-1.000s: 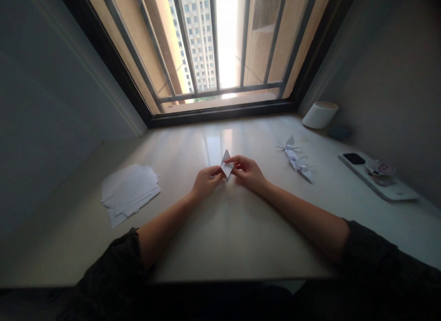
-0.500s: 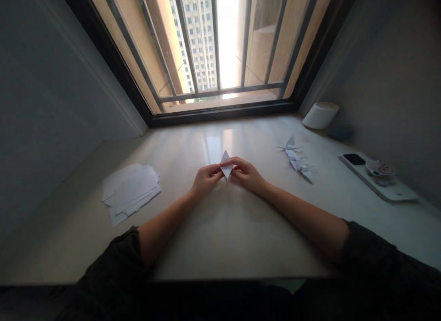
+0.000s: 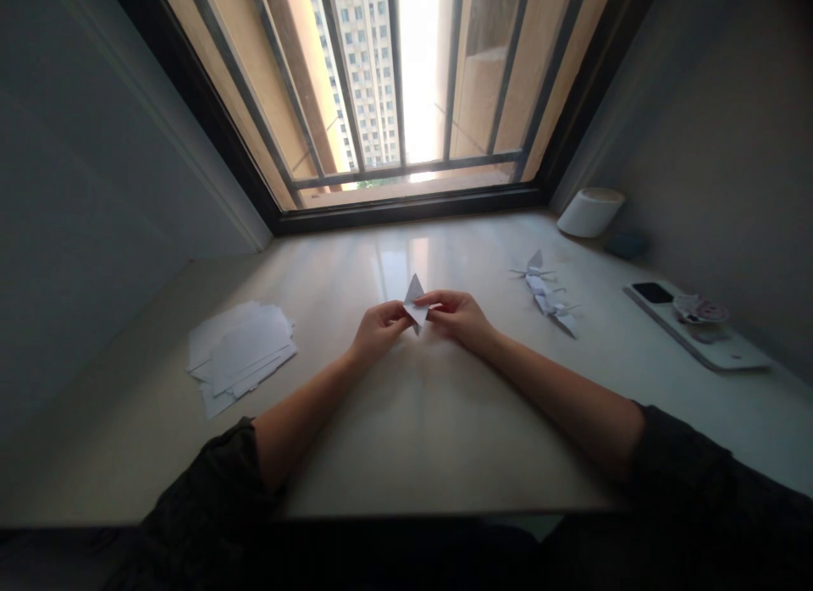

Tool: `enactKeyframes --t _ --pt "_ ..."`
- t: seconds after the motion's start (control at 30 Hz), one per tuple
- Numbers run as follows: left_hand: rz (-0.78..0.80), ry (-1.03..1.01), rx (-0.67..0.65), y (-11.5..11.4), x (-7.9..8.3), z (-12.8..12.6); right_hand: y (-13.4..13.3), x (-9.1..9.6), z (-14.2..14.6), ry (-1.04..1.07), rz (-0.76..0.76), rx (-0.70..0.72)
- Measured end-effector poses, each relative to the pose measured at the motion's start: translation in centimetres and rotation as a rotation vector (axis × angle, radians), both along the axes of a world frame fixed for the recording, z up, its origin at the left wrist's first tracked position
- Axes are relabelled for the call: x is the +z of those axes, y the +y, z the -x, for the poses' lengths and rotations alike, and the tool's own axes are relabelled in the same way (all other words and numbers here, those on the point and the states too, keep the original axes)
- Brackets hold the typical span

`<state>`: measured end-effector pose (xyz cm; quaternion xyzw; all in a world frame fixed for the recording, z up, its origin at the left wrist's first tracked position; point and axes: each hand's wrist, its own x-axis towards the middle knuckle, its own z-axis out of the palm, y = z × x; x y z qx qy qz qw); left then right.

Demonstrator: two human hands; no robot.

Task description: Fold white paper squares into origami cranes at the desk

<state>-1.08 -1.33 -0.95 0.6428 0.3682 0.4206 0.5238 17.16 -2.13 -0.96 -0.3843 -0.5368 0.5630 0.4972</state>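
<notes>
Two hands (image 3: 379, 330) (image 3: 463, 318) pinching one folded paper (image 3: 417, 314), perhaps three paper cranes (image 3: 540, 294), one paper stack (image 3: 247, 351)

At twelve o'clock, a dark-framed rectangular glass window (image 3: 423, 91) with dark upright bars (image 3: 396, 74) shows a pale, many-windowed high-rise tower (image 3: 372, 91) and tan outer walls (image 3: 473, 108). Daylight streaks the glossy off-white tabletop (image 3: 406, 439) below. Shadowed, plain grey walls rise at ten (image 3: 95, 151) and two o'clock (image 3: 717, 168).
</notes>
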Motion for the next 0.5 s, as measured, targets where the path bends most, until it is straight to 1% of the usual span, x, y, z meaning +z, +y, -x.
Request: enactKeyframes --t 0.17,0.37,0.5 --pt "0.009 -0.022 0.012 0.04 0.00 -0.04 -0.01 -0.29 0.08 -0.009 0.012 -0.009" --pt "0.035 -0.044 0.017 -0.21 0.72 -0.25 0.07 -0.36 0.27 0.000 -0.059 -0.140" --pt "0.041 -0.051 0.031 -0.26 0.77 -0.29 0.13 -0.40 0.26 0.001 -0.040 -0.151"
